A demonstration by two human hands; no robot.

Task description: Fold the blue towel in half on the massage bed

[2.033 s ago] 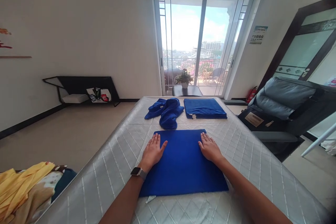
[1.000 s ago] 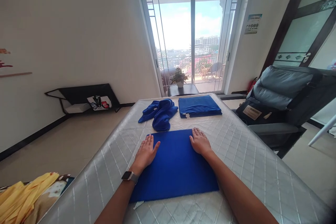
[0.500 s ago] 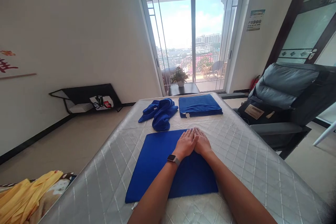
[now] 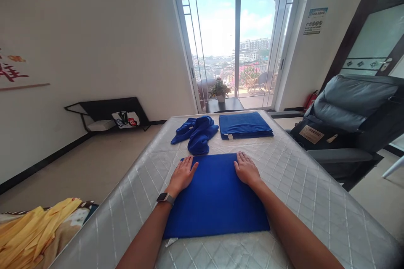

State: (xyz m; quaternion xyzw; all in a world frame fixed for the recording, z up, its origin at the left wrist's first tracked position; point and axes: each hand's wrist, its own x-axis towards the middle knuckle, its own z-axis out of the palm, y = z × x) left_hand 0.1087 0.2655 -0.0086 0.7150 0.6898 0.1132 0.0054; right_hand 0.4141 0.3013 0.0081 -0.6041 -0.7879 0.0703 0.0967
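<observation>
A blue towel (image 4: 216,197) lies flat in a neat rectangle on the silvery quilted mattress (image 4: 303,210). My left hand (image 4: 182,173) rests palm down on its far left corner, fingers stretched out, a watch (image 4: 165,197) on the wrist. On the far right corner my right hand (image 4: 247,169) lies flat too, fingers extended and close together. Neither hand grips anything. Beyond them sit a crumpled blue towel (image 4: 202,132) on the left and a folded stack of blue towels (image 4: 245,125) on the right. A white tag (image 4: 171,242) sticks out at the near left corner.
A grey recliner (image 4: 356,105) with a dark bag (image 4: 311,132) stands to the right. Yellow cloth (image 4: 41,231) lies in a heap at the lower left. Past the mattress, a potted plant (image 4: 221,90) stands before the glass sliding door (image 4: 238,50).
My left hand has moved left across the towel, from beside my right hand to the far left corner. My right hand stays near the far right corner. The view has shifted slightly.
</observation>
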